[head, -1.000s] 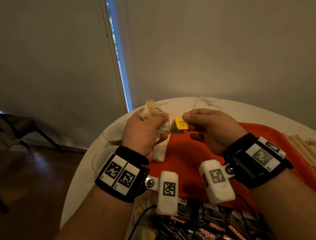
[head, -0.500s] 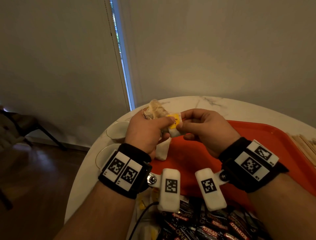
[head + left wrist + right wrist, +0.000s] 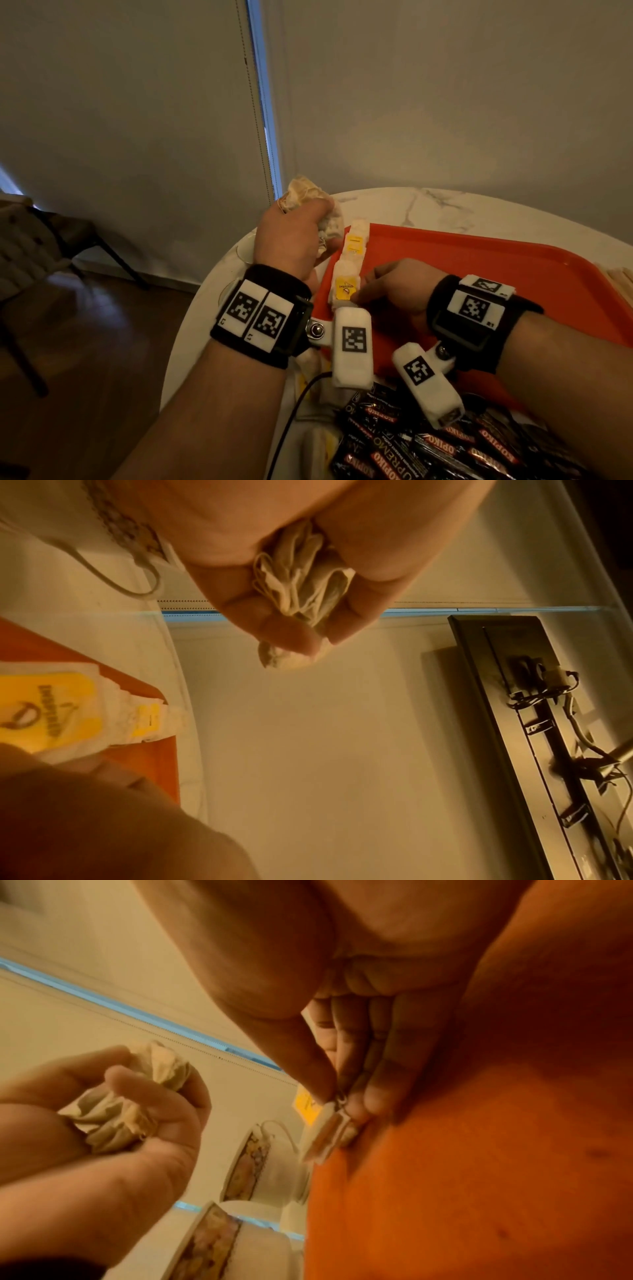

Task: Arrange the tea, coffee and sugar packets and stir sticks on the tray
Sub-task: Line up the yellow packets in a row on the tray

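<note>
An orange tray (image 3: 479,274) lies on the round marble table (image 3: 428,205). Along its left edge sit tea bags with yellow tags: one further back (image 3: 354,240) and a nearer one (image 3: 344,287). My right hand (image 3: 387,291) pinches the nearer tea bag (image 3: 325,1137) between thumb and fingers, low on the tray (image 3: 479,1177). My left hand (image 3: 294,240) hovers just left of the tray and grips a bunch of tea bags (image 3: 301,588), which stick out above the fist (image 3: 301,198). Black coffee sachets (image 3: 445,445) lie heaped at the table's near edge.
Two cups (image 3: 246,1164) with patterned bands stand left of the tray by my left hand. Wooden stir sticks (image 3: 620,277) lie past the tray's right rim. A cable (image 3: 291,411) hangs from my left wrist. A dark chair (image 3: 51,240) stands on the floor at left.
My right hand took one tea bag from the left hand's bunch and lowered it onto the tray's left edge, in front of another. My head tilted down.
</note>
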`<state>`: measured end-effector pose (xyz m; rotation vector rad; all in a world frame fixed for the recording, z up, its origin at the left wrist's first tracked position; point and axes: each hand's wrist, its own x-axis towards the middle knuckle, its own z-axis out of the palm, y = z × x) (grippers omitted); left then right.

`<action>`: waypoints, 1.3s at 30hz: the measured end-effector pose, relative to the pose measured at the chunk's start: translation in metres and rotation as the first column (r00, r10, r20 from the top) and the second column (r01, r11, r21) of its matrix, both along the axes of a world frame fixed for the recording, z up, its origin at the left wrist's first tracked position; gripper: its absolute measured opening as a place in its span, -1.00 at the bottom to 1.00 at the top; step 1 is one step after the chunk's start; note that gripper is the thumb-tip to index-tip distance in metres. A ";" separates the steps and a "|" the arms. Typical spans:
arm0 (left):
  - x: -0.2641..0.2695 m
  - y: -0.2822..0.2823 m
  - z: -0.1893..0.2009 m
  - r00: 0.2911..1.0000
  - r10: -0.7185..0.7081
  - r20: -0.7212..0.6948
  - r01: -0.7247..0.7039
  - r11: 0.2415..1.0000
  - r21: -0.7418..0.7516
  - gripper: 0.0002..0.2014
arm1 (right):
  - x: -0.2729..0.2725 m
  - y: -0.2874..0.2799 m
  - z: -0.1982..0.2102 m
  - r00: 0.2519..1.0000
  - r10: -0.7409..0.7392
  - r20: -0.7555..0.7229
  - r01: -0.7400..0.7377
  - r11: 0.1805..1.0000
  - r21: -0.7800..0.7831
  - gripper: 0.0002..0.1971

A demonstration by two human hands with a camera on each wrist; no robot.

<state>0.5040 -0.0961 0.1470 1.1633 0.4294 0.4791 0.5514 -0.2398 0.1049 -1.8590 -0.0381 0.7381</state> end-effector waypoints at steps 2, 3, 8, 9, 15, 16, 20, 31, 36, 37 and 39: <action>-0.002 0.000 0.003 1.000 0.001 0.005 -0.001 1.000 -0.012 -0.93 | -0.003 0.004 0.001 1.000 0.005 0.009 -0.005 0.999 -0.033 -0.89; -0.003 -0.001 0.004 1.000 0.000 0.014 0.000 1.000 -0.012 -0.93 | -0.004 0.005 0.001 1.000 0.007 0.021 -0.006 0.999 -0.052 -0.86; -0.012 0.001 0.010 0.999 -0.013 0.043 0.014 1.000 0.000 -0.88 | -0.007 0.002 0.002 0.998 0.003 0.056 0.001 0.997 -0.071 -0.79; -0.014 0.002 0.011 0.999 -0.018 0.045 0.019 1.000 -0.006 -0.87 | -0.008 0.002 0.003 0.998 0.013 0.059 -0.008 0.997 -0.075 -0.81; -0.023 0.007 0.016 0.998 -0.070 0.007 0.070 0.997 -0.013 -0.98 | -0.008 0.006 0.004 0.999 0.044 0.031 -0.042 0.996 -0.075 -0.88; -0.024 0.008 0.016 0.997 -0.083 -0.006 0.083 0.997 0.005 -0.97 | -0.009 0.004 0.005 0.999 0.045 0.023 -0.044 0.997 -0.059 -0.88; -0.031 0.012 0.014 0.990 -0.134 -0.045 0.137 0.986 0.090 -0.98 | -0.004 -0.001 0.006 0.996 0.029 0.080 -0.029 1.000 -0.002 -0.82; -0.053 0.018 0.010 0.979 -0.185 -0.091 0.198 0.966 0.169 -0.92 | -0.017 0.003 0.044 0.912 0.134 0.388 -0.294 0.873 0.388 -0.79; -0.063 0.022 0.011 0.981 -0.158 -0.110 0.176 0.968 0.180 -0.91 | -0.019 0.006 0.040 0.888 0.168 0.427 -0.329 0.882 0.338 -0.96; -0.064 0.022 0.011 0.982 -0.151 -0.111 0.170 0.967 0.189 -0.91 | -0.020 0.008 0.039 0.885 0.182 0.429 -0.339 0.883 0.324 -0.97; -0.065 0.020 0.012 0.986 -0.128 -0.107 0.148 0.969 0.197 -0.92 | -0.022 0.010 0.039 0.886 0.159 0.435 -0.325 0.883 0.339 -0.97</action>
